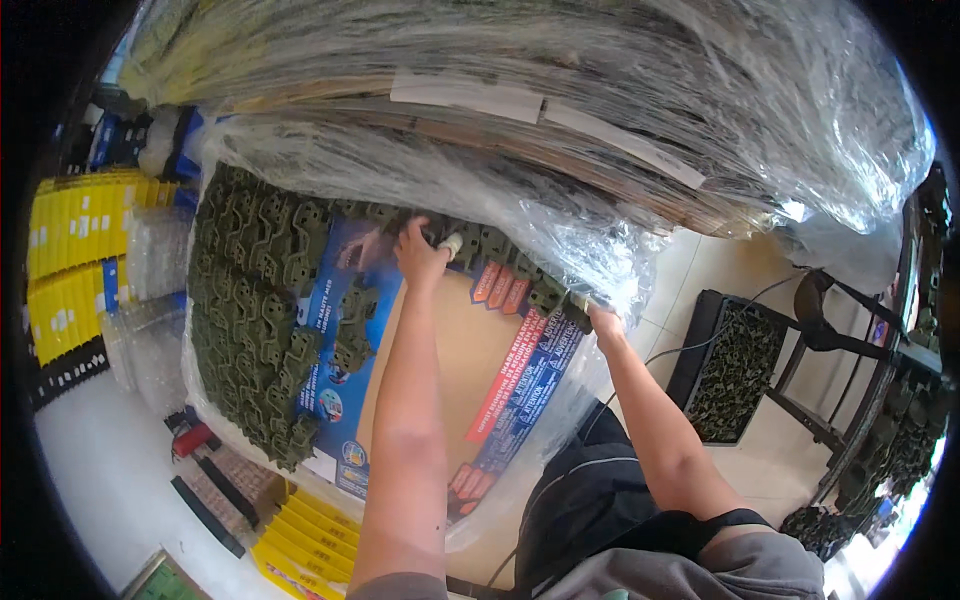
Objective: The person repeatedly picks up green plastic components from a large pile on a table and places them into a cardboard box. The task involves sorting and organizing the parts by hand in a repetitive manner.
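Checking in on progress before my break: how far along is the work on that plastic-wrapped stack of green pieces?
Done: green plastic pieces already cover the stack's left part. In hand: the left hand reaches under the clear plastic wrap at the top row, pinching a small pale piece; the right hand grips the wrap's edge. Left: the printed cardboard sheet is mostly uncovered.

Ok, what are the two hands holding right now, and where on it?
Both grip the printed card sheet at its top edge under the plastic wrap: left hand mid-edge, right hand at the right corner.
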Motion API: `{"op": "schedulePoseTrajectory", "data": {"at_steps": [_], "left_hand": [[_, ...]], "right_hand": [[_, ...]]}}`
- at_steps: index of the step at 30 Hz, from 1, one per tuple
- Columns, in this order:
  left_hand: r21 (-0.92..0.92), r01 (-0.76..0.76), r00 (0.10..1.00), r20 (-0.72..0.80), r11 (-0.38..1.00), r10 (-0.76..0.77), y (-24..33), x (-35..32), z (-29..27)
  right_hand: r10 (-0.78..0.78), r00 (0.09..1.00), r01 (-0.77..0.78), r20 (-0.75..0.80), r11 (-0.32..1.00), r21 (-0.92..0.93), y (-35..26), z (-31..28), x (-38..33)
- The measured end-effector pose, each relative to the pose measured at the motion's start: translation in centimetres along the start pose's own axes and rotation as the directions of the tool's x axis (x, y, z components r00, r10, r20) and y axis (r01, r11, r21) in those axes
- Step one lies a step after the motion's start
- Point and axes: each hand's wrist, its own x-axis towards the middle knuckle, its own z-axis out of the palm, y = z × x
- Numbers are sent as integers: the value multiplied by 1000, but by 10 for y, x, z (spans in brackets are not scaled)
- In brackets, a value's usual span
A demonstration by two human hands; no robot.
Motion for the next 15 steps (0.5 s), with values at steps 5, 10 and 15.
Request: {"op": "schedulePoseTrajectory", "data": {"at_steps": [5,10,15], "left_hand": [[179,25,995,91,984,-42,-28,-56,-9],[81,185,974,118,979,-194,-75,-165,-9],[-199,510,853,242,837,-462,-85,-247,-41]], "right_hand": [[-39,979,55,201,996,-76,15,-19,-33],[-210,932,334,295,813,-477,-2,-44,-57],[-225,850,496,477,646,-581,2,-21,-55]]}}
